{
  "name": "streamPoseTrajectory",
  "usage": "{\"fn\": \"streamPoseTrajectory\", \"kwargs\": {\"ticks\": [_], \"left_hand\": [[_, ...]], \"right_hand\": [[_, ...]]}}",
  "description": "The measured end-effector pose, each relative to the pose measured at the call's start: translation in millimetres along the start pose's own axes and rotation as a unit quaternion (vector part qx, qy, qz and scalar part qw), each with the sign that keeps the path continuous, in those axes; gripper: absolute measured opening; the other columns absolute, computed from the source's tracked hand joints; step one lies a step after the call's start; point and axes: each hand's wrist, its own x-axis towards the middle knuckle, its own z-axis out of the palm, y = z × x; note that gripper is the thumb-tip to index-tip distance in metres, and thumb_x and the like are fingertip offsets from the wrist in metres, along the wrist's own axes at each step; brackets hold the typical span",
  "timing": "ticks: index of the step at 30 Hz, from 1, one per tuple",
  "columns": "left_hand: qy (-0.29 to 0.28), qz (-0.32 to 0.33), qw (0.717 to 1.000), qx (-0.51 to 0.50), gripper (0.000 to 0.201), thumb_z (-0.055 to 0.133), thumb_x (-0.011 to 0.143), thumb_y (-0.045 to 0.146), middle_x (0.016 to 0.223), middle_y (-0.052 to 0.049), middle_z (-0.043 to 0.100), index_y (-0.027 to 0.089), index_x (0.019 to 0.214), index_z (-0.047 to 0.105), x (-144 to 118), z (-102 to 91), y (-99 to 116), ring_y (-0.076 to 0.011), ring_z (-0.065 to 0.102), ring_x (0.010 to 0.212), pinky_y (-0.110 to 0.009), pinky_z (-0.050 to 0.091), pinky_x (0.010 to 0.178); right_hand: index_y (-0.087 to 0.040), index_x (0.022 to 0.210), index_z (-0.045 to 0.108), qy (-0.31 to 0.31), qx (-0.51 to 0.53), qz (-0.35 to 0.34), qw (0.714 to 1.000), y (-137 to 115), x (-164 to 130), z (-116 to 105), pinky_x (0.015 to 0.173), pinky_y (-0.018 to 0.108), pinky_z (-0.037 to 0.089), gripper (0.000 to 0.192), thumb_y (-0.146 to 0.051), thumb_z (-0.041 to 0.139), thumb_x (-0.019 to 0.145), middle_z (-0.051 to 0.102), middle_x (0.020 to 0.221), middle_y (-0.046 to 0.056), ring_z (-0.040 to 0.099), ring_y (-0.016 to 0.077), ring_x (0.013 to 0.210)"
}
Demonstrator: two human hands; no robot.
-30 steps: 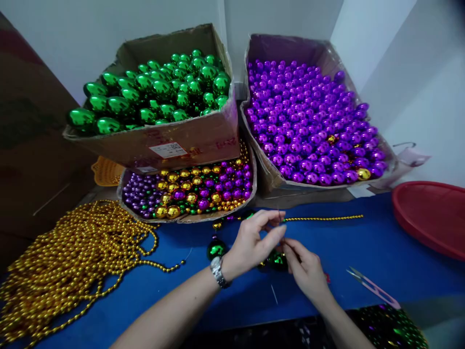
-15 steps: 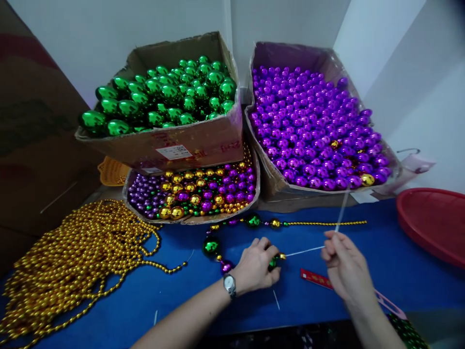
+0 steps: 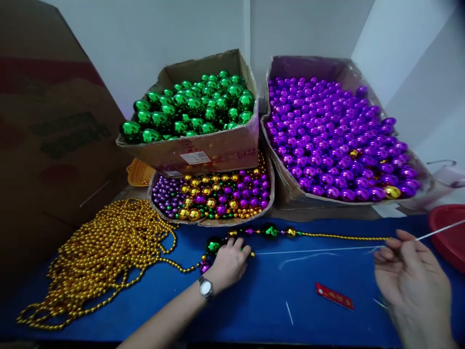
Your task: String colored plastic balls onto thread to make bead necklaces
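Note:
My left hand point(image 3: 228, 260), with a watch at the wrist, is closed over part of a bead strand point(image 3: 271, 231) of green, purple and gold balls. The beads under its palm are hidden; a small gold bead point(image 3: 253, 254) shows beside the fingertips. From that bead a thin white string point(image 3: 312, 250) runs taut to my right hand point(image 3: 412, 278), which pinches it between thumb and fingers. Its free end sticks out past the hand to the upper right. Above the string, the strand's gold small-bead tail lies across the blue table, reaching toward the right fingertips.
Boxes of green balls point(image 3: 194, 104) and purple balls point(image 3: 327, 135) stand at the back, with a mixed-bead box point(image 3: 214, 224) below. Gold bead chains point(image 3: 109, 252) are heaped left. A red packet point(image 3: 334, 296), string scraps and a red basin point(image 3: 445, 242) lie right.
My right hand has moved right, drawing the string out longer. My left hand has shifted left with the strand's end, now near the large green ball. The view has turned slightly.

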Motion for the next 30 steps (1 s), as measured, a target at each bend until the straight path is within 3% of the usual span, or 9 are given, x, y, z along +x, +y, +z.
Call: {"fn": "streamPoseTrajectory", "kwargs": {"ticks": [2, 5, 8, 11, 15, 20, 26, 29, 30], "left_hand": [[0.022, 0.030, 0.999, -0.030, 0.039, 0.062, 0.075, 0.037, 0.110, -0.010, 0.055, 0.023, 0.110, 0.055, -6, -11.5, 0, -0.0290, 0.051, 0.099, -0.041, 0.048, 0.079], [0.119, 0.056, 0.987, -0.095, 0.035, 0.049, 0.085, 0.041, 0.107, -0.009, 0.059, 0.022, 0.115, 0.053, -9, -41.9, -5, -0.0240, 0.054, 0.096, -0.035, 0.047, 0.081], [0.207, -0.013, 0.977, -0.059, 0.030, 0.040, 0.091, 0.034, 0.103, -0.010, 0.060, 0.021, 0.112, 0.055, 2, -75.1, -25, -0.0225, 0.054, 0.095, -0.033, 0.045, 0.081], [0.149, -0.101, 0.983, 0.047, 0.029, 0.042, 0.089, 0.035, 0.102, -0.012, 0.059, 0.019, 0.110, 0.056, 22, -93.5, -53, -0.0263, 0.054, 0.096, -0.034, 0.046, 0.074], [0.079, -0.105, 0.989, 0.073, 0.025, 0.057, 0.080, 0.031, 0.094, -0.012, 0.061, 0.018, 0.101, 0.059, 44, -92.9, -76, -0.0276, 0.058, 0.088, -0.034, 0.046, 0.068], [0.059, -0.106, 0.991, 0.060, 0.028, 0.061, 0.075, 0.031, 0.096, -0.014, 0.062, 0.017, 0.100, 0.059, 55, -82.3, -76, -0.0303, 0.059, 0.092, -0.037, 0.046, 0.073], [0.073, -0.106, 0.992, -0.006, 0.028, 0.065, 0.071, 0.027, 0.089, -0.015, 0.064, 0.013, 0.096, 0.060, 58, -79.6, -78, -0.0321, 0.061, 0.089, -0.042, 0.047, 0.075], [0.105, -0.096, 0.988, -0.053, 0.029, 0.058, 0.079, 0.033, 0.096, -0.013, 0.063, 0.015, 0.103, 0.059, 52, -85.5, -73, -0.0279, 0.061, 0.090, -0.039, 0.048, 0.078], [0.122, -0.088, 0.983, -0.109, 0.030, 0.054, 0.083, 0.036, 0.098, -0.012, 0.062, 0.016, 0.106, 0.058, 49, -87.7, -70, -0.0253, 0.061, 0.090, -0.037, 0.048, 0.078]], "right_hand": [[-0.022, 0.093, 0.068, -0.011, -0.012, -0.014, 1.000, -5, -8, 10, 0.045, 0.021, 0.042, 0.017, -0.024, 0.070, 0.076, 0.056, 0.071, 0.000, 0.053, 0.0072, 0.055], [-0.022, 0.103, 0.066, -0.042, -0.051, -0.045, 0.997, -7, -30, 28, 0.048, 0.021, 0.043, 0.024, -0.027, 0.067, 0.079, 0.057, 0.070, 0.000, 0.054, 0.0086, 0.057], [-0.021, 0.111, 0.060, -0.093, -0.101, -0.042, 0.990, -1, -54, 40, 0.049, 0.021, 0.044, 0.033, -0.032, 0.065, 0.081, 0.057, 0.069, -0.001, 0.054, 0.0094, 0.056], [-0.018, 0.109, 0.060, -0.155, -0.171, -0.021, 0.973, 13, -72, 42, 0.048, 0.022, 0.045, 0.035, -0.039, 0.062, 0.082, 0.058, 0.069, 0.000, 0.054, 0.0110, 0.055], [-0.018, 0.111, 0.058, -0.241, -0.257, 0.001, 0.936, 25, -87, 41, 0.051, 0.024, 0.049, 0.036, -0.043, 0.054, 0.086, 0.060, 0.071, 0.002, 0.057, 0.0129, 0.057], [-0.018, 0.116, 0.056, -0.319, -0.305, 0.029, 0.897, 23, -97, 47, 0.057, 0.024, 0.052, 0.037, -0.043, 0.049, 0.090, 0.062, 0.074, 0.003, 0.060, 0.0137, 0.060], [-0.019, 0.115, 0.056, -0.355, -0.318, 0.017, 0.879, 28, -101, 47, 0.057, 0.023, 0.052, 0.037, -0.043, 0.046, 0.090, 0.062, 0.073, 0.003, 0.061, 0.0137, 0.060], [-0.018, 0.114, 0.057, -0.380, -0.332, 0.011, 0.863, 32, -104, 46, 0.057, 0.023, 0.052, 0.036, -0.042, 0.044, 0.092, 0.062, 0.072, 0.003, 0.061, 0.0141, 0.061], [-0.018, 0.115, 0.057, -0.391, -0.341, 0.007, 0.855, 32, -106, 46, 0.058, 0.022, 0.052, 0.035, -0.041, 0.043, 0.092, 0.061, 0.070, 0.002, 0.061, 0.0141, 0.061]]}}
